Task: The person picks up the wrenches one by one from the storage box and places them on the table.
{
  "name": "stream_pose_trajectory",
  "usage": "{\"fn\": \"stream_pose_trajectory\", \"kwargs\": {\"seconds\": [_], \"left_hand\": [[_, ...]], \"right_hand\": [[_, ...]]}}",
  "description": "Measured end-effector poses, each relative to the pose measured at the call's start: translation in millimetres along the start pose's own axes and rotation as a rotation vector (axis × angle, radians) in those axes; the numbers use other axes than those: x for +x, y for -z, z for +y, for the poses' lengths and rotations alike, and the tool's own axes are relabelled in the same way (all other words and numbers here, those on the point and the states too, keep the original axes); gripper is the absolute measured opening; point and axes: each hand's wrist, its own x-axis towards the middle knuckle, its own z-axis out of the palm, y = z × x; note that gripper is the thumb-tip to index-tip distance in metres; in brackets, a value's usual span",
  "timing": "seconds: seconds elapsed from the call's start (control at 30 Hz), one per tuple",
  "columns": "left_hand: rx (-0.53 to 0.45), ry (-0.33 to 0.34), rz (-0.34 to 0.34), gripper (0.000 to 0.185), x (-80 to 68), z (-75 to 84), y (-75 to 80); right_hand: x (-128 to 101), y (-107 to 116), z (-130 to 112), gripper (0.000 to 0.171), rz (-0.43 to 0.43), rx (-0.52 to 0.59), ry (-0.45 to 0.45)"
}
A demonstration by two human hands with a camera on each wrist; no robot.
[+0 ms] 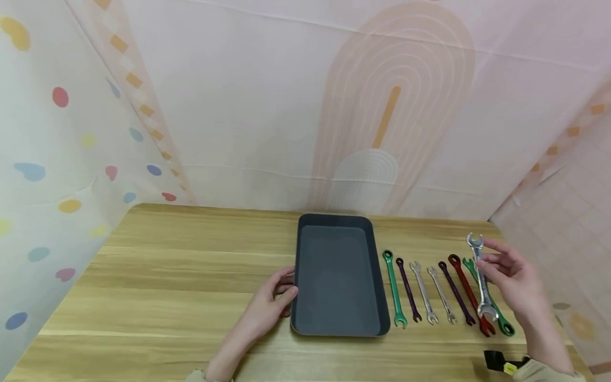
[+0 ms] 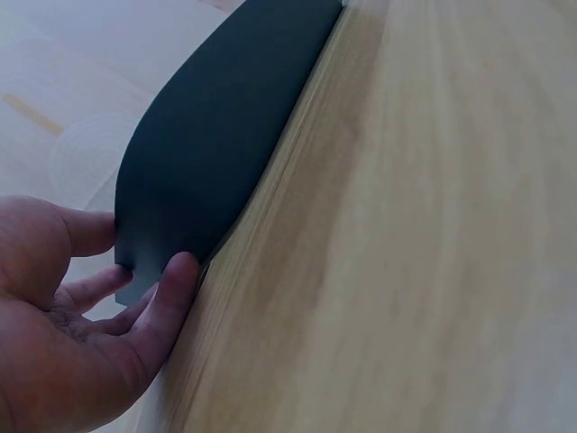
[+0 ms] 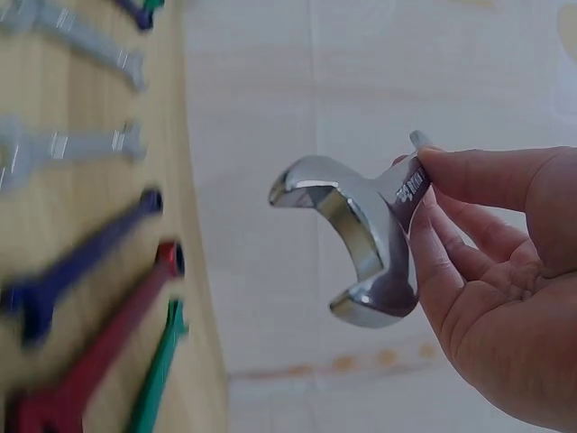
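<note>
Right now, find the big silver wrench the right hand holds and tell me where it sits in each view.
Head: the silver wrench is at far right, held above the row of wrenches by the right hand.
Left wrist: not in it; only the left hand at the dark tray.
Right wrist: right of centre, its open end pinched between fingers.
Shared landmark: the red wrench on the wooden table.

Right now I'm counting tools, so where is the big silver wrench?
In the head view the big silver wrench is at the table's right end, pinched in the right hand and lifted above the red wrench and far-right green wrench.
</note>
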Motion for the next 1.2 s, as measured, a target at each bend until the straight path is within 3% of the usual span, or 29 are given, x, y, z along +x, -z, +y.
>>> {"fn": "stream_pose_trajectory", "kwargs": {"seconds": [0.07, 0.7, 1.2], "left_hand": [[0.000, 0.000, 0.002, 0.049, 0.3, -0.6, 1.1], [-0.006, -0.005, -0.007, 0.049, -0.9, -0.5, 1.7], [0.002, 0.000, -0.001, 0.049, -2.1, 1.7, -0.2]], "right_hand": [[-2, 8, 5, 0.052, 0.002, 0.022, -0.016], [-11, 29, 23, 0.043, 0.007, -0.240, -0.113], [-9, 39, 39, 0.050, 0.022, -0.222, -0.112]]}}
